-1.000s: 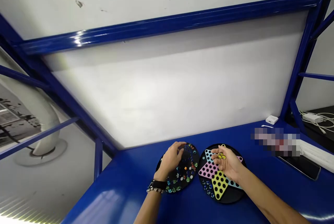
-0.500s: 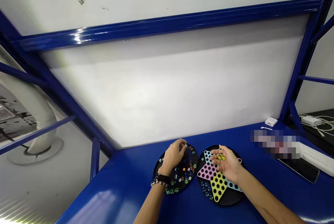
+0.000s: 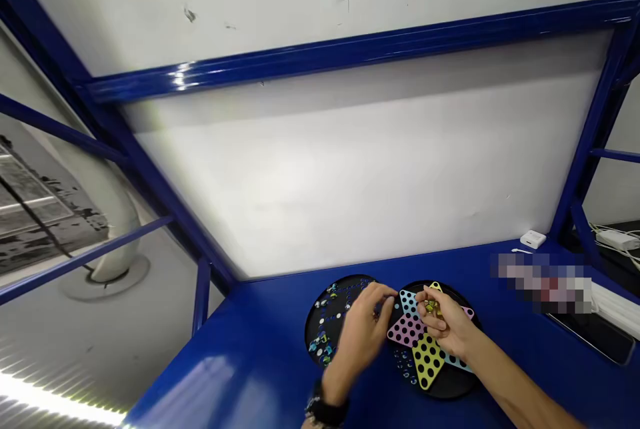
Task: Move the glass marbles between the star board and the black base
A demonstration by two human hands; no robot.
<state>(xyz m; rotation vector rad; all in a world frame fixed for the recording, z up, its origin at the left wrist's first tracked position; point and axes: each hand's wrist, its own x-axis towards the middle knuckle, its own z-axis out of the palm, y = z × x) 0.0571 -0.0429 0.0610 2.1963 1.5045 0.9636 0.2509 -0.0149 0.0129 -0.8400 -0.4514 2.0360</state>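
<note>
My right hand (image 3: 447, 322) is cupped palm up, fingers curled round several yellow glass marbles (image 3: 432, 309). It hangs over the right part of a Chinese checkers board (image 3: 407, 330), a star in pink, yellow and blue with black holes on a round black base. Over the right side of a round black tray (image 3: 330, 312) is my left hand (image 3: 365, 325), thumb and forefinger nearly together. Whatever it may pinch is too small to make out. Mixed marbles (image 3: 320, 349) lie in that tray. Dark blue marbles (image 3: 406, 365) sit in a lower left bay of the board.
Both round pieces stand on a blue tabletop (image 3: 260, 349) against a white panel (image 3: 340, 182) with blue metal bars. Farther right are a black phone (image 3: 595, 339), a white power strip (image 3: 623, 315) and a small white case (image 3: 533, 239). A blurred patch hides something there.
My left hand has moved from the tray's far side to the right and nearer, towards my right hand. The right fingers have curled in more over the yellow marbles. The view has shifted.
</note>
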